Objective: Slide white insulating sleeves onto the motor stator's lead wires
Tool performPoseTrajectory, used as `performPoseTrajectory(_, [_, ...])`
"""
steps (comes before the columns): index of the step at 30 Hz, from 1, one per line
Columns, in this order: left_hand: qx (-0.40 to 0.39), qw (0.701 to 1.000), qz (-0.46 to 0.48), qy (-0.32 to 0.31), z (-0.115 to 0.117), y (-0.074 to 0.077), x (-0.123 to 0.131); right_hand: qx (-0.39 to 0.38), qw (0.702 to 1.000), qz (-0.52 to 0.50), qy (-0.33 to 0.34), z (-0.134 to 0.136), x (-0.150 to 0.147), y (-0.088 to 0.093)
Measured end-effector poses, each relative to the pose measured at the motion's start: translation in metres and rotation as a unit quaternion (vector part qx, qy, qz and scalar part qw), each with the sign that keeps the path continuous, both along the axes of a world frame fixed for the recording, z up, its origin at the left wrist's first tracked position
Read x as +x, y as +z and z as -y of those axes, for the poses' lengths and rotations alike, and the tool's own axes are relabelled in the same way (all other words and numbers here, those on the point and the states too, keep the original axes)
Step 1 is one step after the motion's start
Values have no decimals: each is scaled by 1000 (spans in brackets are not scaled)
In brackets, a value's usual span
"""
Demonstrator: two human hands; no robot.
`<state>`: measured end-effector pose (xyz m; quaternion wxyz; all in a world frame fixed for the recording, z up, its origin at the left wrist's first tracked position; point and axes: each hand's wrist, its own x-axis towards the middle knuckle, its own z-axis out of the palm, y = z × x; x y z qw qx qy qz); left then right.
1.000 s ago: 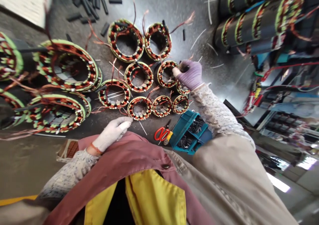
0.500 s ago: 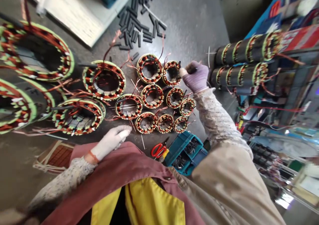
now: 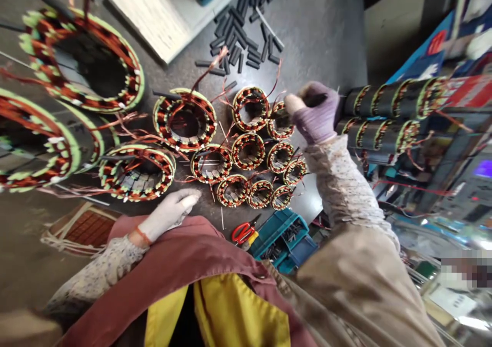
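Observation:
My right hand, in a purple glove, is stretched far out and closed round a small dark piece that I cannot name. It hovers at the right rim of a small wound stator in the back row. My left hand, in a white glove, rests on my knee with fingers together and nothing visible in it. Several small copper-wound stators lie in rows on the grey floor between the two hands.
Bigger stators lie to the left, the largest at the far left. Black sleeves are scattered at the back. Red-handled scissors and a teal bin sit near my knee. Stacked stators lie on the right.
The view has tilted and shifted, and my right hand has reached farther back, from the middle row to the back row of small stators. My left hand has stayed on my knee.

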<state>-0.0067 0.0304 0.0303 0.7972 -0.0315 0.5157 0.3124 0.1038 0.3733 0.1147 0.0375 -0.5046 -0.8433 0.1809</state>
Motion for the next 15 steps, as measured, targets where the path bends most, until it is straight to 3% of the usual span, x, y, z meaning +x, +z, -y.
performPoseTrajectory(5, [-7, 1000, 10, 26, 3, 0, -3, -27, 991, 108, 69, 3, -25, -36])
performPoseTrajectory(7, [-16, 999, 9, 37, 7, -2, -4, -15, 986, 148, 73, 4, -31, -40])
performPoseTrajectory(9, [-20, 999, 8, 41, 12, -5, -5, -19, 987, 149, 65, 8, -34, -30])
performPoseTrajectory(13, [-14, 999, 10, 47, 17, -7, -6, -38, 998, -21, 37, 40, -23, 11])
performPoseTrajectory(15, [-10, 999, 10, 49, 18, -5, -6, -70, 996, -44, 33, 61, -6, 20])
